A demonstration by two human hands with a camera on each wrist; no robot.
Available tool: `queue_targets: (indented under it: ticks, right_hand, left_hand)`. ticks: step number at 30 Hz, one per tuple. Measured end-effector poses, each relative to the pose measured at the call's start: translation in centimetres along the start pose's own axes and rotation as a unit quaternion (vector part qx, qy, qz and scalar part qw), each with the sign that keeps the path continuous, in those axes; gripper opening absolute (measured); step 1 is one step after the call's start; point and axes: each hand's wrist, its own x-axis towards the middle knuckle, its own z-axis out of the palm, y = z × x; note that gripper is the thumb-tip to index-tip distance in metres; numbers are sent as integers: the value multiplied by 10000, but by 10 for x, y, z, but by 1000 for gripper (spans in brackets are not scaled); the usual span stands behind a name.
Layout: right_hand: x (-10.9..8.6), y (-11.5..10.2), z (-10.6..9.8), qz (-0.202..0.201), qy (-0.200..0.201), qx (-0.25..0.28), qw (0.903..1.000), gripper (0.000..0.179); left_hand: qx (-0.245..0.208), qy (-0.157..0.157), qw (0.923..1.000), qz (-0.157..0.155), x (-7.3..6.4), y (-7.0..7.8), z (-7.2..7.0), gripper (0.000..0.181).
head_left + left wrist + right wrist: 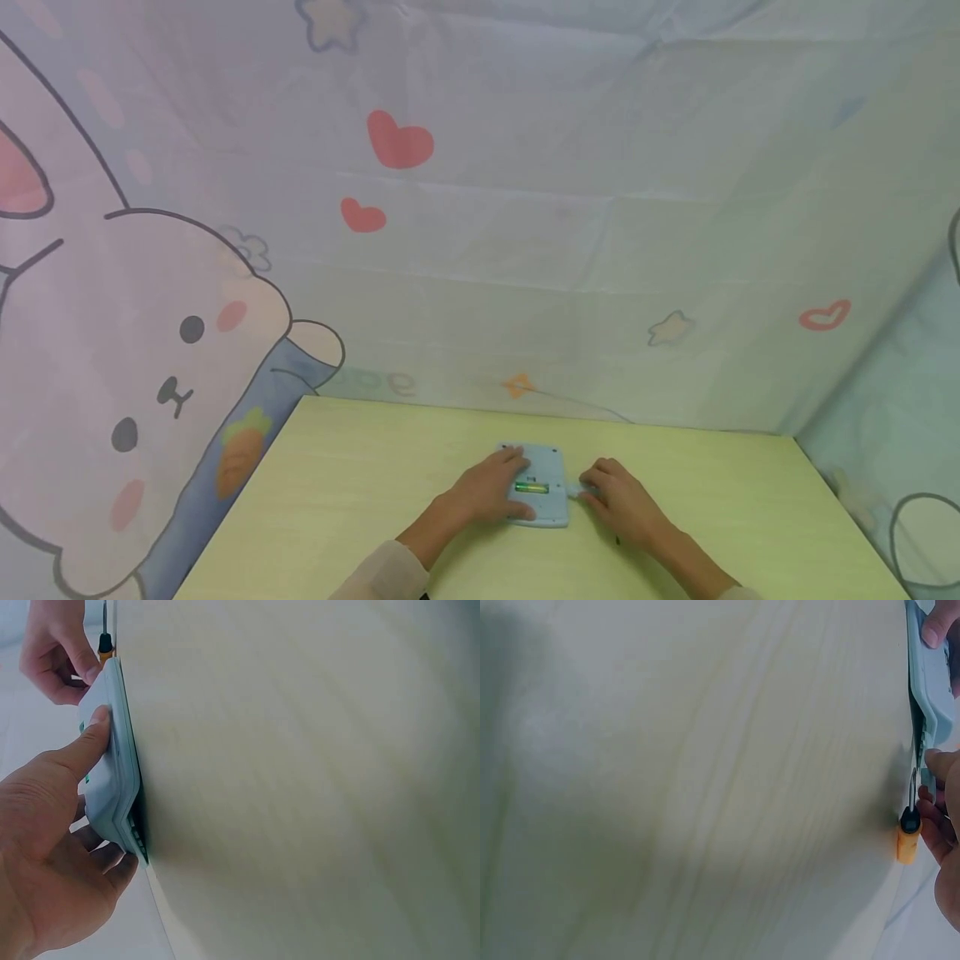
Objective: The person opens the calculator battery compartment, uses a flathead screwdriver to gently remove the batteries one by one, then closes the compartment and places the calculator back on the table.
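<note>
A light blue calculator lies face down on the table, its back up. In an opening on that back sits a green-and-yellow battery. My left hand grips the calculator from its left side, thumb on the near part and fingers toward the far part. Between the fingertips of my right hand is a small light blue cover, pinched at the calculator's right edge; the fingers hide much of it. Beside the right hand lies a screwdriver with an orange and black handle.
The pale yellow wooden table ends at a cloth backdrop printed with hearts, stars and a rabbit. More cloth hangs along the right side.
</note>
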Motion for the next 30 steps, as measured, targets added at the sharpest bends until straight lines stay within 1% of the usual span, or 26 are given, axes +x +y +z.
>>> queue_targets:
  ticks: [6, 12, 20, 30]
  right_hand:
    - [-1, -3, -2, -12, -115, 7, 9999, 16]
    - [-3, -4, -2, -63, -129, -49, 9999, 16]
    - [-3, 0, 2, -229, -62, -195, 9995, 17]
    - [-2, -2, 2, -458, -172, -257, 9985, 14]
  left_hand:
    - [10, -2, 10000, -6, -1, 0, 0, 84]
    - [-35, 2, 10000, -17, 0, 0, 0, 83]
    - [-37, 31, 10000, -39, 0, -2, 2, 83]
    - [-34, 18, 10000, 3, 0, -2, 2, 83]
